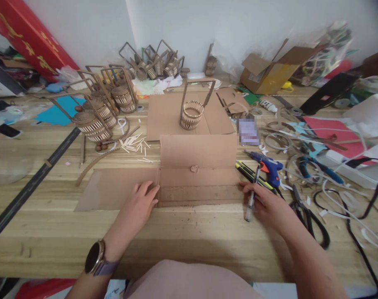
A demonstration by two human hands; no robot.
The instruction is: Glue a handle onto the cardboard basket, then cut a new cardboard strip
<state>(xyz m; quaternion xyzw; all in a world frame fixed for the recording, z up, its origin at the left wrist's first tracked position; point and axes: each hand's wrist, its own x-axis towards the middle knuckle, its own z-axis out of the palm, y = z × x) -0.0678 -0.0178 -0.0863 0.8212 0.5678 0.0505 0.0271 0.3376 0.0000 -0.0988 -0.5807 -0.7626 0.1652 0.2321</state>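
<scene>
A folded brown cardboard sheet lies on the wooden table in front of me. My left hand rests flat at its left edge, fingers stretched out and touching the board. My right hand sits at the sheet's right edge, closed round a clear-barrelled pen that points away from me. A small brown scrap lies in the middle of the sheet. Behind the sheet a small slatted cardboard basket with a tall handle stands on another flat cardboard sheet.
A blue glue gun and a yellow-black utility knife lie just right of the sheet, with black scissors, cables and paper strips further right. Several finished baskets and loose sticks sit at the left back. A black ruler crosses the left side.
</scene>
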